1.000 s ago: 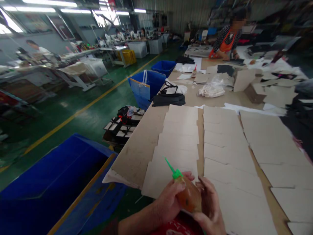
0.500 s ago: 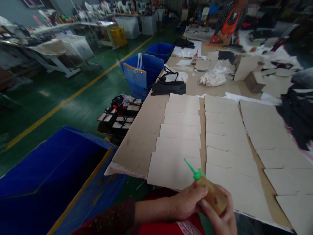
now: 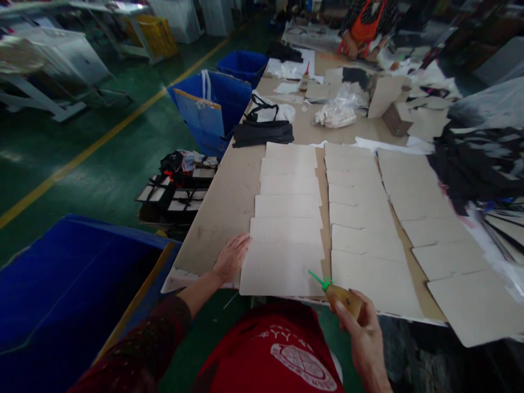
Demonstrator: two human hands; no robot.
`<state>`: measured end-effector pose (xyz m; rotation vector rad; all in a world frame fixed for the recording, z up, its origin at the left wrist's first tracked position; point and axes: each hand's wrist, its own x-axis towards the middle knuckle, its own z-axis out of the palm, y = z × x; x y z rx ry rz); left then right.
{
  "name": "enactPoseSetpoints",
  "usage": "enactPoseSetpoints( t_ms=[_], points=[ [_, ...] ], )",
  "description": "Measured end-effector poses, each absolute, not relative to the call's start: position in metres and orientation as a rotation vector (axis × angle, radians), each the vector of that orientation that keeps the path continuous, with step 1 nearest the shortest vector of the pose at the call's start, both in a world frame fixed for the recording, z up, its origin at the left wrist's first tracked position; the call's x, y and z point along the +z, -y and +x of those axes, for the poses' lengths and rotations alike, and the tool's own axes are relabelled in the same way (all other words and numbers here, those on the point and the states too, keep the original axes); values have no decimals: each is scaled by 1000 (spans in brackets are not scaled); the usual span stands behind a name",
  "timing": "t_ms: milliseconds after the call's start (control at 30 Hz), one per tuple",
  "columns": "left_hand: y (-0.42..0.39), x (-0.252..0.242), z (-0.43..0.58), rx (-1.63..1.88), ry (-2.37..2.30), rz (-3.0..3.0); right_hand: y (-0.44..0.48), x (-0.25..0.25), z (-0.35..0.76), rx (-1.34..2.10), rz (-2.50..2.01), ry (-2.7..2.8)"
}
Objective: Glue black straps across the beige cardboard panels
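My right hand (image 3: 363, 327) is wrapped round a yellowish glue bottle (image 3: 341, 299). Its thin green nozzle points up and left over the nearest pale board (image 3: 282, 268). My left hand (image 3: 233, 256) lies flat at the left edge of that board, fingers stretched out, holding nothing I can see. Overlapping pale boards run away from me in three columns: the left one, a middle column (image 3: 360, 234) and a right column (image 3: 446, 251). Narrow strips of the brown tabletop (image 3: 219, 218) show between them.
On my left stands a large blue bin (image 3: 82, 245), with another blue bin (image 3: 229, 109) farther along the table. Black strips (image 3: 264, 134) and a clear plastic bag (image 3: 338, 109) lie beyond the boards. Dark fabric (image 3: 470, 164) is heaped right. A co-worker (image 3: 362, 33) stands at the far end.
My left hand has let go of the glue bottle and moved left and forward to the board's edge. My right hand keeps the bottle. The view has shifted slightly right and down.
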<state>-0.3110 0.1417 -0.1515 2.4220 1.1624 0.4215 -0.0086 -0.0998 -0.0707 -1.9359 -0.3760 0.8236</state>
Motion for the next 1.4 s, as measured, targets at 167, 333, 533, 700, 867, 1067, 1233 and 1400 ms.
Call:
enactPoseSetpoints(
  t_ms=[167,333,533,700,867,1067,1233,1400],
  points=[
    [-148,-161,-309,306,-1173,2546,87,-77,-26,627,-2019,650],
    [-148,-164,-310,276,-1144,2612,81,-87,-30,502,-1981,942],
    [-149,-163,-309,278,-1149,2621,75,-95,-28,448,-1996,1106],
    [-149,-163,-308,282,-1158,2627,70,-92,-25,447,-2014,1177],
    [-149,-163,-308,283,-1160,2629,67,-84,-22,436,-2045,1226],
    [-149,-165,-309,280,-1169,2636,67,-81,-18,389,-2073,1218],
    [-150,-166,-309,291,-1160,2655,66,-77,-14,368,-2101,1224],
    [-151,-170,-309,316,-1148,2673,66,-70,-9,455,-2157,1251]
  ],
)
